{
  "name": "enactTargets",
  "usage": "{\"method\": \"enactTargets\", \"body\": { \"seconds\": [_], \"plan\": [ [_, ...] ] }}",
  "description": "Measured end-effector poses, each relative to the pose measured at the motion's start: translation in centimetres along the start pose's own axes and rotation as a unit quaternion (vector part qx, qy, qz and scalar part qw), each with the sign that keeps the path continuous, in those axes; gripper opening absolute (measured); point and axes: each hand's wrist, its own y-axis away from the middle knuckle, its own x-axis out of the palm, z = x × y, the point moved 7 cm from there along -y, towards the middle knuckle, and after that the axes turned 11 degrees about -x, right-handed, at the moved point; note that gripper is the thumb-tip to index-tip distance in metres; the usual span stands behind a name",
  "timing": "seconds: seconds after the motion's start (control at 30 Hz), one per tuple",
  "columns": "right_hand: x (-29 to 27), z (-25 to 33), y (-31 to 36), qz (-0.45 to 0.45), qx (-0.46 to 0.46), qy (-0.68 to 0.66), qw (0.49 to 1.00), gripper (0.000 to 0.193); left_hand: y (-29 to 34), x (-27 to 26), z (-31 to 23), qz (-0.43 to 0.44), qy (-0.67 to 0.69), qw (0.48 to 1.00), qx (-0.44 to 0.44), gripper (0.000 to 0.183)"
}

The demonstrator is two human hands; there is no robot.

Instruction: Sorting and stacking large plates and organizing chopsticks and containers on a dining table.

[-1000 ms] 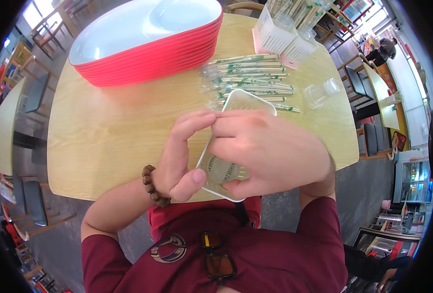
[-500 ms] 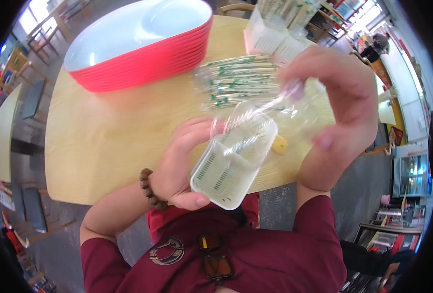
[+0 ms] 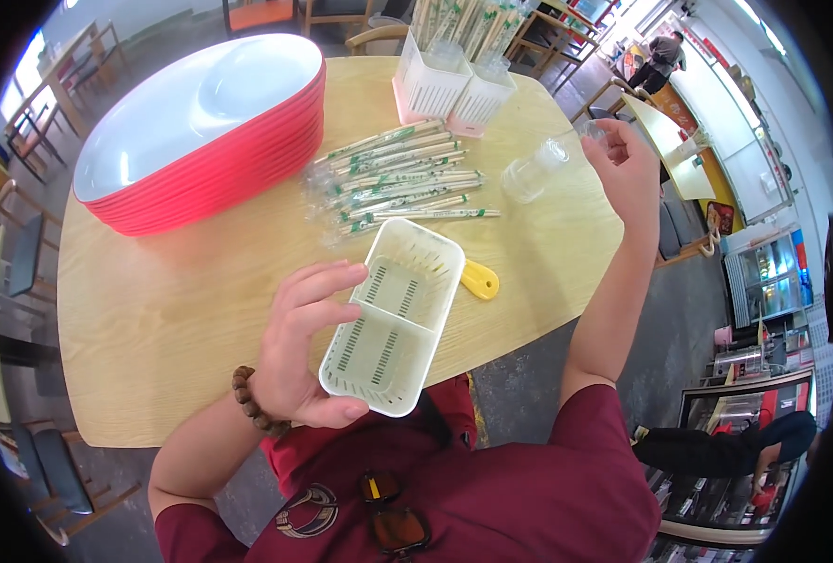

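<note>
My left hand [image 3: 299, 352] holds a small pale green slotted plastic basket [image 3: 393, 319] by its left side, thumb at the near end. A divider splits the basket into two compartments, and both look bare inside. Out over the right edge of the table, my right hand [image 3: 627, 174] is closed, pinching a piece of clear plastic [image 3: 534, 172] that stretches toward the table. Beyond the basket lies a loose row of wrapped disposable chopsticks [image 3: 402, 178]. A yellow handle [image 3: 480, 280] with a hole pokes out from behind the basket, its other end hidden.
A stack of red oval tubs [image 3: 238, 141] with white insides stands at the far left of the wooden table [image 3: 163, 319]. White slotted holders [image 3: 435, 89] full of wrapped chopsticks are at the back. Chairs, another table and two people [image 3: 665, 56] are farther off.
My right hand has pulled the clear plastic away from the basket, off to the right. The basket has shifted slightly left and down in the picture, and its inside is uncovered.
</note>
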Motion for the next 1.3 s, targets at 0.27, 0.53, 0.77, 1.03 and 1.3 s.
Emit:
{"method": "enactTargets", "body": {
  "seconds": [0.27, 0.53, 0.77, 1.03, 1.3],
  "plan": [
    [4.5, -2.7, 1.6, -0.004, -0.046, 0.039, 0.998, 0.042, 0.2, 0.0, 0.2, -0.006, -0.005, 1.000, -0.010, 0.074],
    [7.5, -4.4, 3.2, 0.001, -0.023, -0.035, 0.999, 0.057, 0.5, 0.1, 0.4, -0.002, 0.001, 1.000, -0.015, 0.075],
    [7.6, -7.1, 3.6, -0.018, 0.002, 0.027, 0.999, 0.066, 0.2, 0.1, 0.2, -0.019, 0.001, 1.000, -0.003, 0.077],
    [6.8, -4.9, 3.5, -0.076, -0.051, 0.063, 0.994, 0.074, 0.0, 0.0, 0.0, -0.013, 0.003, 1.000, -0.007, 0.084],
    [5.4, -0.1, 3.6, -0.208, -0.180, 0.087, 0.957, 0.045, 0.2, 0.0, -0.2, 0.008, 0.001, 1.000, -0.017, 0.081]
  ]
}}
